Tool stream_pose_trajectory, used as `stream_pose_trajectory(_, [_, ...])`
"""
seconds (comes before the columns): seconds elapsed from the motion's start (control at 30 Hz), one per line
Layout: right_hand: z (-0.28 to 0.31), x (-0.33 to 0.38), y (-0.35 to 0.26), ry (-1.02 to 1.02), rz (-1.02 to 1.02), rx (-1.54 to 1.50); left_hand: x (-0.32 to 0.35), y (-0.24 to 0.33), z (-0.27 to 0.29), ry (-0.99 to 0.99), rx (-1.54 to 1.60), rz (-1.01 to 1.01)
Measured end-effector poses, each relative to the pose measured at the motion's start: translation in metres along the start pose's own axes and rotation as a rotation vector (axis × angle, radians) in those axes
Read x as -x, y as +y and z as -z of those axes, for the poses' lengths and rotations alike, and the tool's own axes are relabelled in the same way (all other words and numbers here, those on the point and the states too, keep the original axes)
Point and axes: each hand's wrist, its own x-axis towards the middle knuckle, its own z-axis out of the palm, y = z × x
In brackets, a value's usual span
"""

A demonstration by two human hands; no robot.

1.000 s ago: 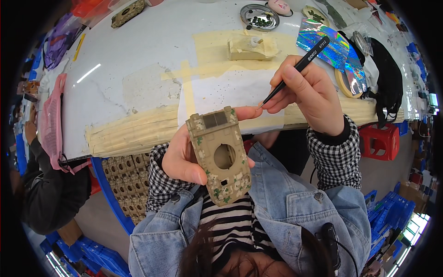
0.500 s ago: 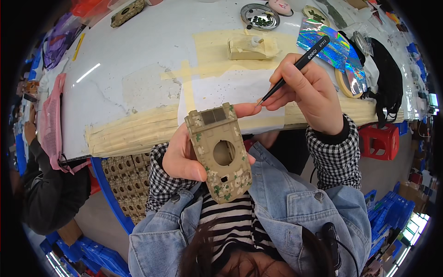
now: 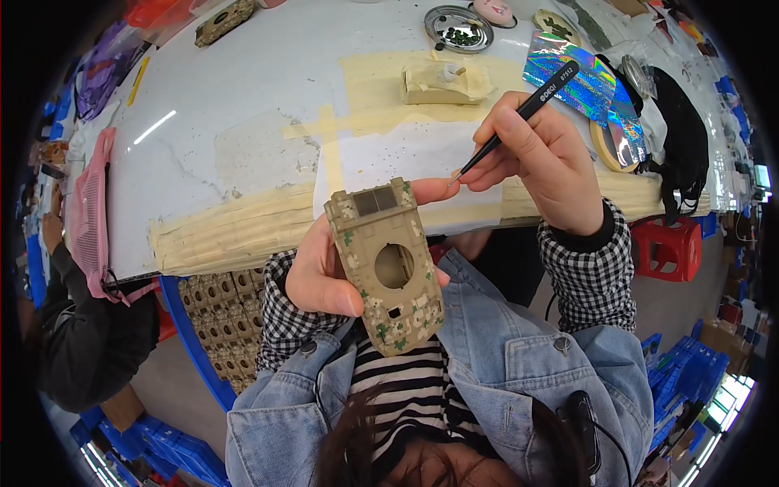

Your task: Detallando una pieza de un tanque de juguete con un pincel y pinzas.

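A tan toy tank hull (image 3: 369, 243) with pixel camouflage, a round hole in its top and a dark grille at the far end lies tilted in my left hand (image 3: 320, 276). The thumb presses its left side and the index finger reaches out past its far right corner. My right hand (image 3: 540, 150) pinches black tweezers (image 3: 523, 114) like a pen. Their tips meet the left index fingertip. Whether a tiny part sits between them is too small to tell. Under both hands is a white paper sheet (image 3: 381, 158) with small specks on it.
Beyond the hands stands a tape-covered block (image 3: 442, 85). Behind it is a round metal dish (image 3: 434, 28) of small dark green parts. Holographic sheets (image 3: 568, 77) and a black bag (image 3: 677, 130) lie at right. A blue crate (image 3: 195, 341) of similar hulls is at lower left.
Almost nothing differs. The tweezers have dipped slightly at the left index fingertip, and the hull has shifted a touch upward.
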Motion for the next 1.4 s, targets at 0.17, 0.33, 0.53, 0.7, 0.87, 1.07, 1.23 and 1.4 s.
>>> stream_pose_trajectory(0.17, [0.000, 0.001, -0.002, -0.017, 0.005, 0.007, -0.001, -0.003, 0.010, -0.090, -0.028, -0.040])
stream_pose_trajectory(0.33, [0.003, 0.007, -0.002, 0.004, 0.625, 0.570, -0.003, -0.001, -0.010, 0.182, -0.204, -0.092])
stream_pose_trajectory(0.53, [-0.012, 0.021, -0.004, -0.011, 1.294, 1.250, -0.002, 0.005, -0.009, 0.161, -0.232, -0.052])
stream_pose_trajectory(0.7, [-0.014, 0.024, 0.002, -0.102, 1.472, 1.416, -0.002, 0.010, -0.007, 0.111, -0.136, 0.025])
stream_pose_trajectory(0.87, [-0.011, 0.023, 0.003, -0.152, 1.513, 1.450, -0.004, 0.009, -0.006, 0.091, -0.118, 0.019])
stream_pose_trajectory(1.07, [-0.017, 0.023, 0.001, -0.018, 1.483, 1.320, -0.004, 0.002, -0.011, 0.223, -0.090, -0.064])
stream_pose_trajectory(1.23, [-0.021, 0.018, -0.014, -0.028, 1.174, 0.798, -0.007, -0.005, -0.011, 0.393, -0.050, -0.162])
stream_pose_trajectory(1.4, [-0.031, 0.020, -0.015, -0.087, 0.700, 0.405, -0.009, -0.011, -0.009, 0.312, 0.090, -0.173])
